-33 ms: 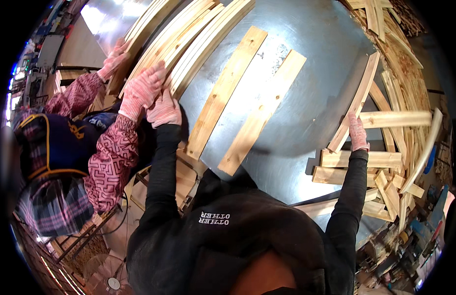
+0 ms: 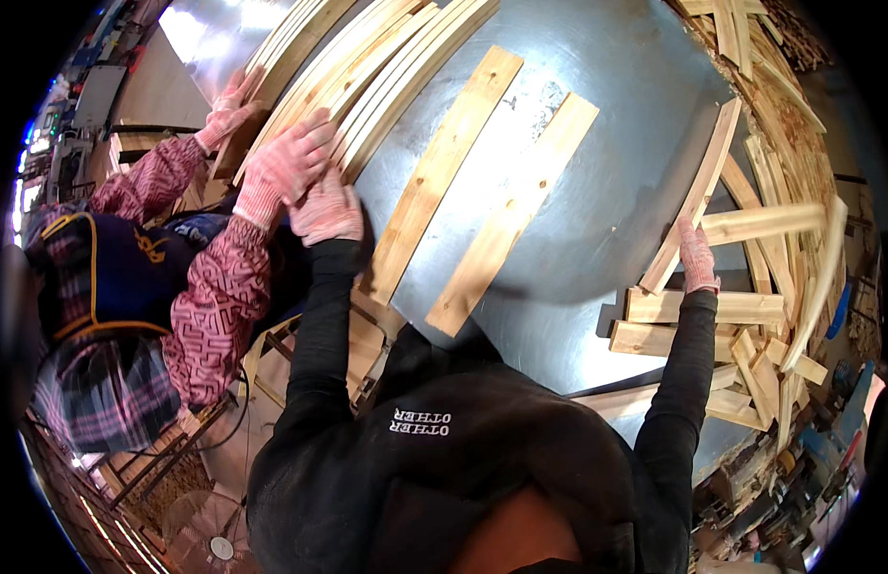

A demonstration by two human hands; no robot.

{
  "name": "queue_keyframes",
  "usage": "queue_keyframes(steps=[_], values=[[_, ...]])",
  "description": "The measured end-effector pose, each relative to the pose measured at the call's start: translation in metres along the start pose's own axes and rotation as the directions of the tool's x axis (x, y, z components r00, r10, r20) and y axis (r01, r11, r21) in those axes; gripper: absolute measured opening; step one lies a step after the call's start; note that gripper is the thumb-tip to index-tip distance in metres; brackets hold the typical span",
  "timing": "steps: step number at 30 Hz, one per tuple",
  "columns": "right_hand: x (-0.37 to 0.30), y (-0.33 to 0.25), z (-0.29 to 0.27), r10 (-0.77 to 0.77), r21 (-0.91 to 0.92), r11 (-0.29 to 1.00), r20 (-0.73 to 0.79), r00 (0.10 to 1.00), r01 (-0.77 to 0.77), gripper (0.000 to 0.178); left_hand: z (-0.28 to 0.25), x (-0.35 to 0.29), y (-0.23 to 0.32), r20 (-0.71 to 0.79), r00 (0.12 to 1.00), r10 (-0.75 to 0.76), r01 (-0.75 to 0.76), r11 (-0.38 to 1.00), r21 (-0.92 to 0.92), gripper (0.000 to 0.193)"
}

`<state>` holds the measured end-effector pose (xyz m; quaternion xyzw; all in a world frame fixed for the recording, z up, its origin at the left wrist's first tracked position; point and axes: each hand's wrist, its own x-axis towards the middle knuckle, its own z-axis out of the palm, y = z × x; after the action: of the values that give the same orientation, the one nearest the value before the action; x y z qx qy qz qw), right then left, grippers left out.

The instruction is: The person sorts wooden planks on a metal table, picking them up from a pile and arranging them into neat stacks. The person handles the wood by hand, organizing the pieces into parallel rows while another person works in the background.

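My left hand (image 2: 326,212), in a pale pink glove, has its fingers stretched out beside the near ends of a row of wooden slats (image 2: 415,91). A co-worker's gloved hand (image 2: 289,165) overlaps it, and their other hand (image 2: 231,113) is against the row's left side. At the right, my right hand (image 2: 697,260), gloved too, is closed at the lower edge of a tilted wooden slat (image 2: 698,196); its thumb is hidden. A crosswise slat (image 2: 769,224) lies right beside its fingers. Two flat slats, one left (image 2: 444,177) and one right (image 2: 516,215), lie between my hands.
A shiny metal tabletop (image 2: 635,134) spreads in front of me. Along its right side lies a loose pile of slats (image 2: 765,316), some crossing each other, with a curved slat (image 2: 827,277) at the outer edge. A fan (image 2: 221,547) stands at the lower left.
My left hand and the co-worker's hands have shifted slightly. The crosswise slat has tilted, its far end rising and blurred, and the curved slat beside it has moved left. My right hand stays put.
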<state>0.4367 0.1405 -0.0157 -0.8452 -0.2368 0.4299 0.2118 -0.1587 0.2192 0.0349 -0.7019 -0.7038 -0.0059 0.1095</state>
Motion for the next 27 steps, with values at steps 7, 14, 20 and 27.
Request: queue_keyframes(steps=[7, 14, 20, 27], values=[[-0.066, 0.001, 0.028, -0.218, 0.711, 0.685, -0.005, 0.976, 0.156, 0.046, -0.013, -0.058, 0.061, 0.373, 0.923, 0.095, 0.005, 0.967, -0.256, 0.078], [-0.158, -0.043, 0.107, -0.482, 0.823, 0.255, 0.563, 0.671, -0.508, 0.057, -0.015, -0.044, 0.039, 0.531, 0.576, 0.622, 0.783, -0.233, -0.576, 0.050], [-0.213, -0.085, 0.197, -0.380, -0.197, 0.900, 0.085, 0.921, 0.389, 0.052, -0.024, -0.084, 0.152, 0.542, 0.579, 0.608, 0.805, -0.320, -0.500, 0.045], [-0.141, -0.060, 0.075, -0.494, -0.350, 0.869, -0.572, 0.654, 0.351, 0.070, -0.038, -0.076, 0.145, 0.487, 0.491, 0.722, 0.871, -0.407, -0.275, 0.048]])
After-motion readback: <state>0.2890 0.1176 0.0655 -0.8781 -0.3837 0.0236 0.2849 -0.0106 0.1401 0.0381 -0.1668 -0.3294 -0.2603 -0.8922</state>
